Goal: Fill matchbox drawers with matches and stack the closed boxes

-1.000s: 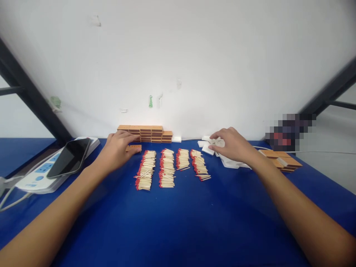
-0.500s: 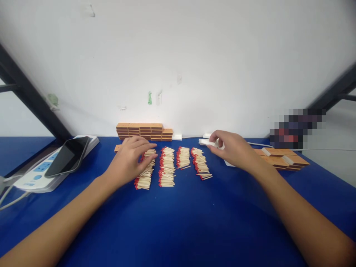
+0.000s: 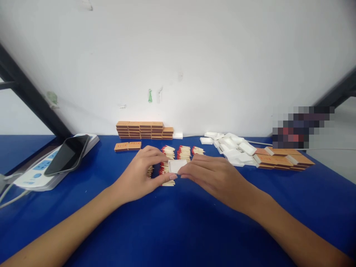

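Observation:
My left hand (image 3: 141,174) and my right hand (image 3: 214,176) meet at the table's middle, both pinching a small white matchbox tray (image 3: 177,165) held just above the rows of red-tipped matches (image 3: 182,152). My hands cover most of those match rows. A stack of orange matchbox sleeves (image 3: 140,130) lines the wall behind, with two loose orange matchboxes (image 3: 127,146) in front of it. A heap of white empty trays (image 3: 232,146) lies to the right.
A black phone (image 3: 66,155) rests on a white power strip (image 3: 33,176) at the left. More orange sleeves (image 3: 283,159) lie flat at the right on the blue table (image 3: 178,222). A white wall closes the back.
My right hand took a white tray from the heap and carried it left to the middle. My left hand left the orange boxes and came in to hold the tray too.

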Demonstrator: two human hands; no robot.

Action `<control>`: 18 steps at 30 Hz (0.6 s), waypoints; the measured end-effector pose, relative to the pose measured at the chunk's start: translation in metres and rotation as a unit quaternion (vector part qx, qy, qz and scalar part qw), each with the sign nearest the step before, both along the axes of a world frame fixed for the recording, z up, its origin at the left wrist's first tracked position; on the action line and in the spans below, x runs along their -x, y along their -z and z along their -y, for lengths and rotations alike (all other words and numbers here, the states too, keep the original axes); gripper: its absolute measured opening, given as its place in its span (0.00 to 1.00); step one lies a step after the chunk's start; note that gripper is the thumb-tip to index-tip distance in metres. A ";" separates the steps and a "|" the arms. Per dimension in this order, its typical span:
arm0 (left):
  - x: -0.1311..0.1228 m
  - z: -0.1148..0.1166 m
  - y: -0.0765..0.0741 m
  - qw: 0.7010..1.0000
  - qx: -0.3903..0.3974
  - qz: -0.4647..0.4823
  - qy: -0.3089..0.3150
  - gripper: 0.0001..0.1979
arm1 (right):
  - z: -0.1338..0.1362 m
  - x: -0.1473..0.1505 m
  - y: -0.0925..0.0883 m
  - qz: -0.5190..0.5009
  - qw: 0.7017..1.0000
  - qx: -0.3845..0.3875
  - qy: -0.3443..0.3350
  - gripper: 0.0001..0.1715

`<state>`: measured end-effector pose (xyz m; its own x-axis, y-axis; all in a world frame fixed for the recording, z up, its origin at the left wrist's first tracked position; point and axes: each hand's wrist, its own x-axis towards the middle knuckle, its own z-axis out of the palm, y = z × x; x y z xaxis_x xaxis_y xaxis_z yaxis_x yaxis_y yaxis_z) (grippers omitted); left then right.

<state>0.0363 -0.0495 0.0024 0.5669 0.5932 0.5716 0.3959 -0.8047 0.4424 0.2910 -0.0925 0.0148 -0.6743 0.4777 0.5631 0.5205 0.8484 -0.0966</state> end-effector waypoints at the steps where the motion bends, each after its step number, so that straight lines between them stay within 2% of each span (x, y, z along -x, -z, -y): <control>1: 0.000 0.000 0.000 1.000 0.010 0.006 0.000 0.17 | 0.001 0.000 -0.002 -0.012 1.000 0.011 -0.002 0.10; 3: 0.000 0.000 0.000 1.000 0.019 0.010 -0.007 0.17 | 0.000 -0.008 -0.008 -0.052 0.997 0.062 0.019 0.07; 5: 0.001 -0.003 0.002 1.000 -0.001 -0.007 -0.011 0.17 | -0.007 -0.027 -0.015 -0.074 0.983 0.153 0.069 0.07; 7: 0.003 -0.005 0.004 0.998 -0.041 -0.039 -0.008 0.16 | -0.017 -0.051 -0.019 -0.017 0.965 0.242 0.097 0.08; 10: 0.005 -0.007 0.008 0.993 -0.092 -0.078 0.001 0.19 | -0.030 -0.080 -0.015 0.069 0.917 0.368 0.136 0.07; 13: 0.004 -0.005 0.010 0.989 -0.118 -0.090 0.012 0.20 | -0.034 -0.088 -0.008 0.101 0.895 0.406 0.156 0.07; 18: 0.001 0.000 0.010 0.987 -0.134 -0.092 0.017 0.20 | -0.034 -0.080 -0.005 0.110 0.897 0.395 0.166 0.08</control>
<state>0.0349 -0.0497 -0.0073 0.6924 0.4130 0.5917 0.4201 -0.8974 0.1348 0.3708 -0.0583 0.0200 -0.4748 0.8638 -0.1687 0.8119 0.3559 -0.4627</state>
